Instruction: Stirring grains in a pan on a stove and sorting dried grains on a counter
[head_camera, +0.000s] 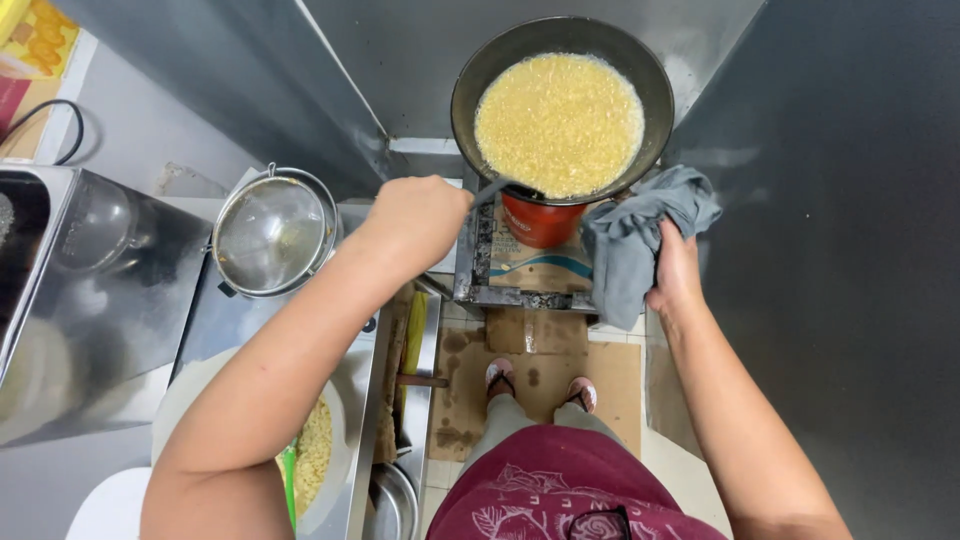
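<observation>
Seen from above, a person stands at a low burner in a narrow metal-walled corner. A wide, round, dark metal wok (560, 100) sits on a red cylindrical stove body (540, 222), which rests on a blackened square metal stand (520, 290). The wok is nearly full of pale yellow, bubbling, grainy food (558, 122) frying in oil.

The left hand (418, 215) is closed in a fist around the handle of a dark metal utensil (497, 187), whose far end dips into the near edge of the food. The right hand (676, 270) pinches a crumpled grey cloth (640, 240) bunched against the wok's right rim.

To stir well here, the cloth hand should likely steady the rim firmly while the utensil sweeps slowly along the bottom, since the oil stands close to the brim and could spill. Keeping the cloth clear of the burner below seems wise.

On the steel counter (215, 320) to the left rests a round wire-mesh strainer (272, 232) and, nearer, a white bowl (335, 410) holding more pale grains. The person's feet in pink sandals (540, 385) stand on stained brown cardboard (610, 375) on the floor.
</observation>
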